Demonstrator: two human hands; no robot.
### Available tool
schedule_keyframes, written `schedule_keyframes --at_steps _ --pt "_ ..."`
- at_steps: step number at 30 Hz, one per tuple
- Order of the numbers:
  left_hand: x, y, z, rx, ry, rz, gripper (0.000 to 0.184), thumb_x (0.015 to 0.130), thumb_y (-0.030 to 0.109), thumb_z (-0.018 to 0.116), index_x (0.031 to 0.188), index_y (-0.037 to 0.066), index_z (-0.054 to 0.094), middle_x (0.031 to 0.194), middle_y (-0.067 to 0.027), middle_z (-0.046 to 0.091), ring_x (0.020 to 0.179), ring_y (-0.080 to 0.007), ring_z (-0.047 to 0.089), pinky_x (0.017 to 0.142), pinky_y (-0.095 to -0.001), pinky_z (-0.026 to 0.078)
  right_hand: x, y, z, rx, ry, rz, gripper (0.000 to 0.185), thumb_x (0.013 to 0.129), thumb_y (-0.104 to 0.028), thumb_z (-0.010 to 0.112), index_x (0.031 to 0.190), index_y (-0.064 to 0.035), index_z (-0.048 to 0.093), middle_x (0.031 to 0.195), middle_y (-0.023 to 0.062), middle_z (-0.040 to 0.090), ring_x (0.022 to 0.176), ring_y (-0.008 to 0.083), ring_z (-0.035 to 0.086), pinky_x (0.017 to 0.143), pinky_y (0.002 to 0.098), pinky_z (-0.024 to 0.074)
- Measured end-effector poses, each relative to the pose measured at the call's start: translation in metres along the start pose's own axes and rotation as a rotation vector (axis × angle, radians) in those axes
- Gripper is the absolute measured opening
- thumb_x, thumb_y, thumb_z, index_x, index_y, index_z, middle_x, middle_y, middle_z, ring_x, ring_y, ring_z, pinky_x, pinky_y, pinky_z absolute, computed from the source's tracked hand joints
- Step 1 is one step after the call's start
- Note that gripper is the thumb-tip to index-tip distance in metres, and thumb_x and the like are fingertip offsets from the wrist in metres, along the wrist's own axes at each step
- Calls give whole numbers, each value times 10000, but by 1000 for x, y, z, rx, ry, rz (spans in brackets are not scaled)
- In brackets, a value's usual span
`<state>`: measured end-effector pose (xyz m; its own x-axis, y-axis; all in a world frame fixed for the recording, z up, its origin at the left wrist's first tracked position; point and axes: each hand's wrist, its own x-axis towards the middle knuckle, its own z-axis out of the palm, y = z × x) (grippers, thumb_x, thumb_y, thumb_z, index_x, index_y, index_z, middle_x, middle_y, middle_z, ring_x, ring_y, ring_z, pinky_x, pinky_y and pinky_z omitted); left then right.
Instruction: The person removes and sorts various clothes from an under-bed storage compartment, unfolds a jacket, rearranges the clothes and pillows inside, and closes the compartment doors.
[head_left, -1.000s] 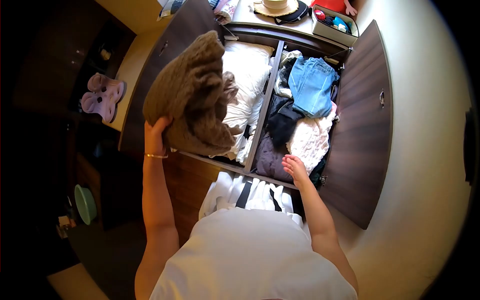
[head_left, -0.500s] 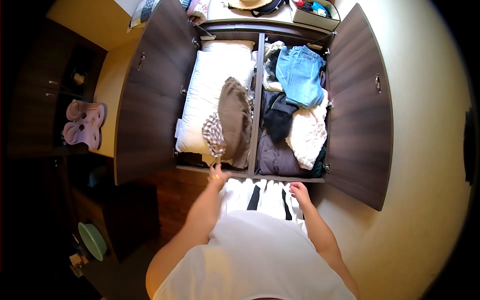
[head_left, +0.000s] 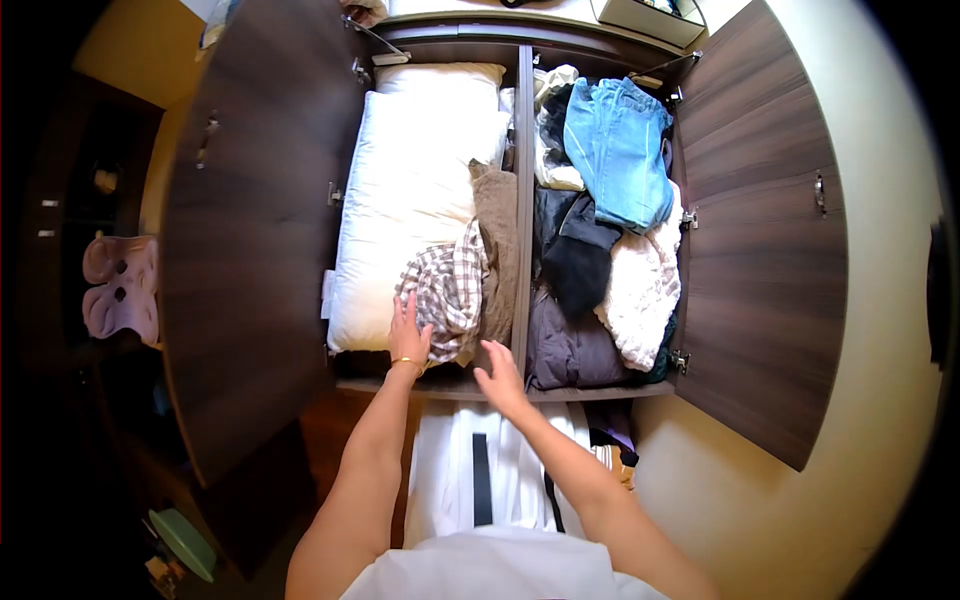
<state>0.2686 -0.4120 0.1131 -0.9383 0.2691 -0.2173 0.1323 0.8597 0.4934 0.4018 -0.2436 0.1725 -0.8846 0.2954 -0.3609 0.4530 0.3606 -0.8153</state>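
Note:
My left hand (head_left: 409, 332), fingers spread, lies at the lower left edge of a checked cloth (head_left: 446, 290) in the cabinet's left compartment. My right hand (head_left: 499, 374) is just right of it with fingers apart, near the lower end of a brown cloth (head_left: 499, 235), and holds nothing. The brown cloth lies along the middle divider (head_left: 523, 200), beside the checked cloth. Under and left of them is a large white pillow (head_left: 405, 180). The right compartment holds blue jeans (head_left: 622, 150), a black garment (head_left: 580, 255), a white fluffy garment (head_left: 640, 300) and a dark grey garment (head_left: 570, 345).
Both cabinet doors stand open, the left door (head_left: 250, 230) and the right door (head_left: 765, 220). White clothes (head_left: 450, 460) hang below the cabinet's front edge. A box (head_left: 650, 18) sits on top. A pink seat-like object (head_left: 122, 290) and a green basin (head_left: 183, 544) are at the left.
The brown cloth, earlier held up in my left hand, now lies in the left compartment. The checked cloth is more spread out. Both hands have moved in to the compartment's front.

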Motion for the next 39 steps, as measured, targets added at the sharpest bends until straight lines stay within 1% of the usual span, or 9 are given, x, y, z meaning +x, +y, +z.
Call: schedule_keyframes --at_steps 5,7,11,13,15,19,29,37,39 --pt "18 -32 176 -144 -219 174 540 869 157 490 1385 84 350 1346 -268 404 1207 -417 432 979 -436 392 40 22 26 -24 106 -3 634 787 -105 612 1373 -93 369 1416 220 325 1277 392 357 1053 421 319" --pt "-20 -54 259 -711 -781 -121 528 894 214 494 1387 77 366 1418 -179 380 1282 -336 396 1030 -387 349 48 49 35 -85 87 61 615 827 -136 562 1401 -89 345 1423 234 320 1278 407 354 1053 430 314" --pt "-45 -30 224 -401 -775 185 589 863 230 566 1390 45 379 1413 -200 400 1304 -262 395 1059 -375 314 57 70 39 -126 32 62 648 819 -118 557 1418 -66 313 1444 252 282 1312 408 316 1073 422 282" --pt "-5 14 129 112 -1000 39 316 903 229 483 1157 63 570 1080 -151 652 1046 -330 600 856 -419 478 69 56 32 -170 72 -6 694 800 -112 587 1429 -74 296 1461 249 249 1330 403 284 1089 429 249" --pt "10 -7 72 -315 -434 -29 331 818 187 621 1118 47 616 1089 -174 634 1009 -345 591 876 -420 456 89 48 30 -177 120 -56 737 785 -111 612 1442 -94 278 1477 240 214 1341 402 255 1098 439 223" --pt "74 -59 -57 69 408 118 650 774 265 696 1361 188 427 1351 -170 445 1237 -371 406 1002 -457 341 140 37 37 -273 143 -147 777 769 -130 631 1454 -153 266 1492 247 160 1350 422 213 1103 458 205" --pt "96 -145 25 -104 -70 -323 1084 641 606 718 1487 261 134 1531 -189 85 1359 -413 225 1061 -507 281 245 73 81 -306 -34 224 779 842 -498 589 1477 -251 210 1458 354 109 1377 450 114 1103 467 195" --pt "136 -201 66 -108 -134 -437 1141 653 498 744 1490 270 4 1531 -138 149 1355 -371 248 1053 -549 234 344 157 88 -182 -369 350 993 755 -687 558 1411 12 299 1304 285 477 1276 376 411 1042 368 328" --pt "138 -199 61 -116 -137 -448 1123 660 496 744 1492 257 27 1534 -142 137 1378 -363 199 1070 -550 206 348 54 56 -551 -564 525 894 752 -642 604 1335 14 435 1219 245 560 1095 323 576 863 397 487"
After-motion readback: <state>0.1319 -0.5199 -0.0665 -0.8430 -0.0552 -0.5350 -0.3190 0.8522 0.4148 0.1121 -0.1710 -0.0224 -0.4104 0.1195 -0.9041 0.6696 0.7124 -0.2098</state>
